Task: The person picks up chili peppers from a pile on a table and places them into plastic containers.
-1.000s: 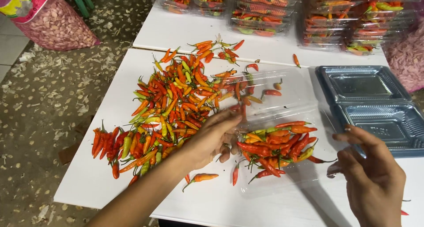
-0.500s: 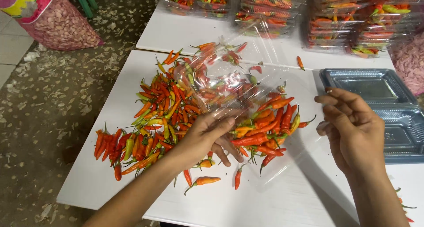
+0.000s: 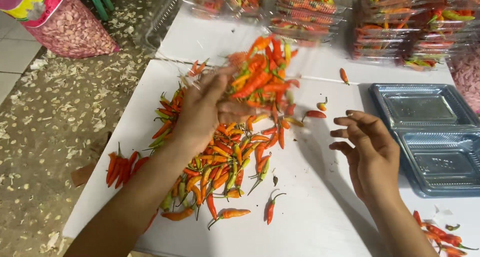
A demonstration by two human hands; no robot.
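Several filled clear packs point(image 3: 305, 17) are already stacked at the table's point(image 3: 320, 222) far edge, the left hand point(image 3: 200, 112) grips what seems – through blur – another chilli-filled pack point(image 3: 262, 74) above the loose chilli pile point(image 3: 220, 162), the right hand point(image 3: 367, 152) hovers open – empty trays point(image 3: 430, 137) wait.

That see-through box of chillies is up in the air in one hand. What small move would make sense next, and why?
Probably carry the filled clear box, held by the left hand, over to the packed boxes stacked at the back of the white table and set it down. It looks full, it hangs over the loose chillies, and the right hand is free and open.
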